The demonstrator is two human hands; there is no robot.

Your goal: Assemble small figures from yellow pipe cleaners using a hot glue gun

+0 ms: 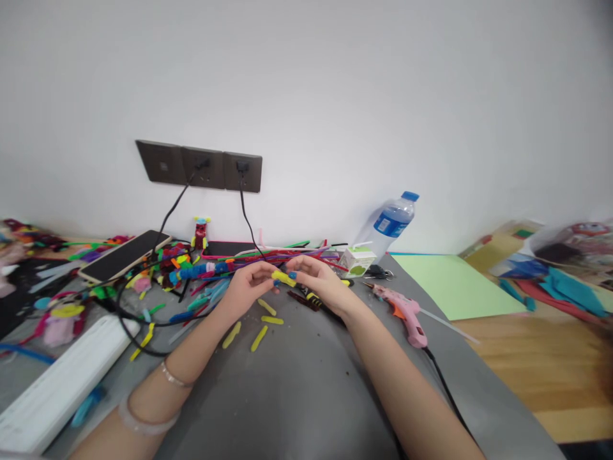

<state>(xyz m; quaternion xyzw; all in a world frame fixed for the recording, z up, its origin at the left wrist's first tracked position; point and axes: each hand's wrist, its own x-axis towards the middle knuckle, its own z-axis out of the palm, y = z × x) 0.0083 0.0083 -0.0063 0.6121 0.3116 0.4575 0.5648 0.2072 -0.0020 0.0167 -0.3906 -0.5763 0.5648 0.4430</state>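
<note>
A short fuzzy yellow piece, like a bent length of pipe cleaner (283, 278), is pinched between both my hands above the grey table (287, 402). The fingertips of my left hand (249, 285) close on its left end. At its right end, the thumb and fingers of my right hand (322, 283) grip it. Fingers partly hide the piece. Below my left hand, several loose yellow pipe cleaner pieces (259, 338) lie on the table. A black and yellow tool (313, 300) lies partly hidden beneath my right hand.
To the right lie a pink glue gun (407, 317) and green paper (450, 287). A water bottle (395, 220) leans on the wall behind a small carton (357, 260). Leftward are a phone (125, 255), black cables, colourful pipe cleaner figures (62, 319) and a white bar (62, 390).
</note>
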